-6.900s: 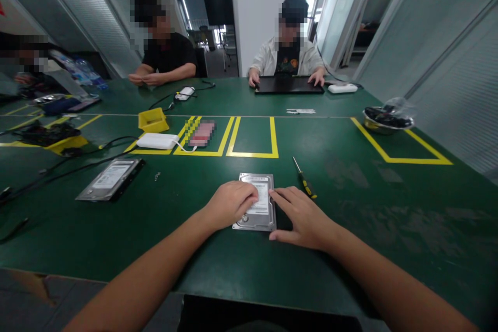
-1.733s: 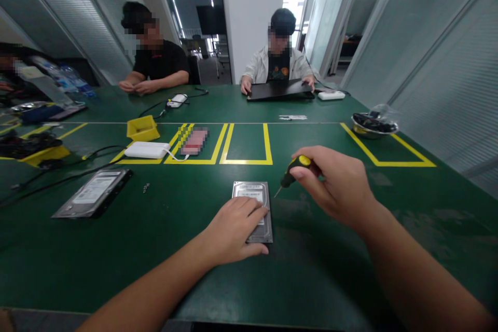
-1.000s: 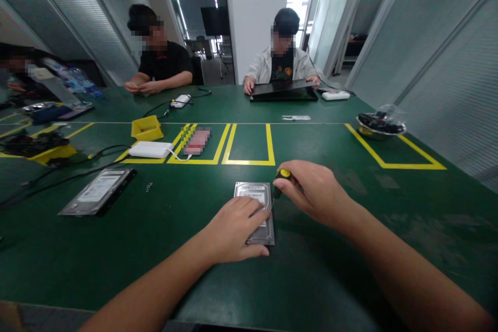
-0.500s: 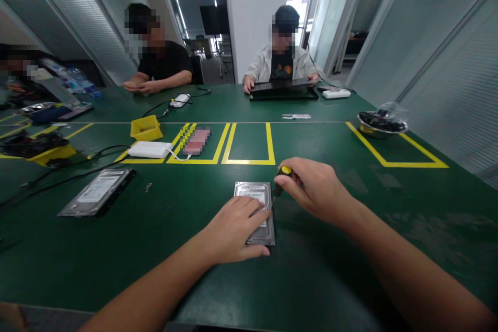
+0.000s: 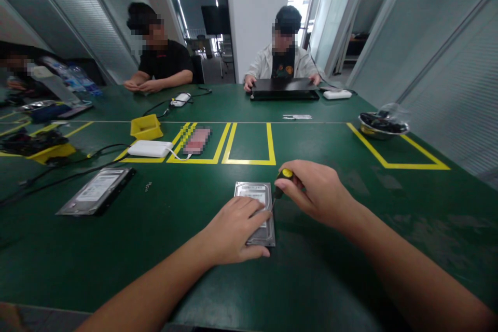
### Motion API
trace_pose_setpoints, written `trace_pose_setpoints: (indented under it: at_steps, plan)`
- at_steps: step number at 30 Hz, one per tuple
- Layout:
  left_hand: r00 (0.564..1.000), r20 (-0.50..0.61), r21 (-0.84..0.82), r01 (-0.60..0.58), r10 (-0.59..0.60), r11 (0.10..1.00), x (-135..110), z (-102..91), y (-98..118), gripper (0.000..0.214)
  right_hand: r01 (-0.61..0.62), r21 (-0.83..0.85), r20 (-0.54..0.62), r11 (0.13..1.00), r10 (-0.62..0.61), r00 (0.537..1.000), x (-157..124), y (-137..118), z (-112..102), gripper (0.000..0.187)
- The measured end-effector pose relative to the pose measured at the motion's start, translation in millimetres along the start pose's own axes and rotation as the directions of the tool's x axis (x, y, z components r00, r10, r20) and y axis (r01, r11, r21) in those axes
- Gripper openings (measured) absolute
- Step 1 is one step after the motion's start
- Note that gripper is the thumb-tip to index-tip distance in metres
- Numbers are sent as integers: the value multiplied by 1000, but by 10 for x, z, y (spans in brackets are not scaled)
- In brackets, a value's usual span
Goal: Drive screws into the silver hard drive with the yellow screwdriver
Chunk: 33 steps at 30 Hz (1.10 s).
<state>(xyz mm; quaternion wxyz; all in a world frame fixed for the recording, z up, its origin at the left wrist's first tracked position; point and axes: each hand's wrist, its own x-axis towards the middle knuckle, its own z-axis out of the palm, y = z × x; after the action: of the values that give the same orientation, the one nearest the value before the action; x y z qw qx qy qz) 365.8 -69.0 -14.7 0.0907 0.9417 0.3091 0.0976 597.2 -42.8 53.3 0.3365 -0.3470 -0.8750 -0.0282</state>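
A silver hard drive (image 5: 265, 238) with a white label lies flat on the green table in front of me. My left hand (image 5: 237, 228) rests across its top, fingers spread, thumb out past the near edge; much of the label is covered. In my right hand (image 5: 311, 187) is a screwdriver (image 5: 278, 190) with a black and yellow handle, gripped in closed fingers. Its thin shaft slants down to the drive's right edge, close to my left fingertips. What the tip touches is too small to make out.
Another hard drive (image 5: 95, 192) lies to the left, beside a few small screws (image 5: 148, 187). Beyond are a white power bank (image 5: 150, 149), a phone (image 5: 197, 141), a yellow bin (image 5: 146, 127) and cables. A bowl of dark parts (image 5: 383, 123) stands far right. Two people sit across, another far left.
My hands, the drive and the screwdriver are almost unchanged, with only a slight shift of the right hand. Across the table, a person has tilted the black panel they hold.
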Motion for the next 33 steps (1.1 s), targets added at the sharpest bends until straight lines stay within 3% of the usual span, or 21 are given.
trace_pose_setpoints:
  at_steps: [20, 33]
  plan:
    - [999, -36, -1, -16, 16, 1000, 0, 48, -21, 69, 68, 38, 20, 997, -69, 997, -40, -183, 22, 30]
    - [999, -31, -14, -17, 17, 1000, -5, 32, -11, 69, -85, -50, 45, 995, 87, 995, -11, -111, -52, 28]
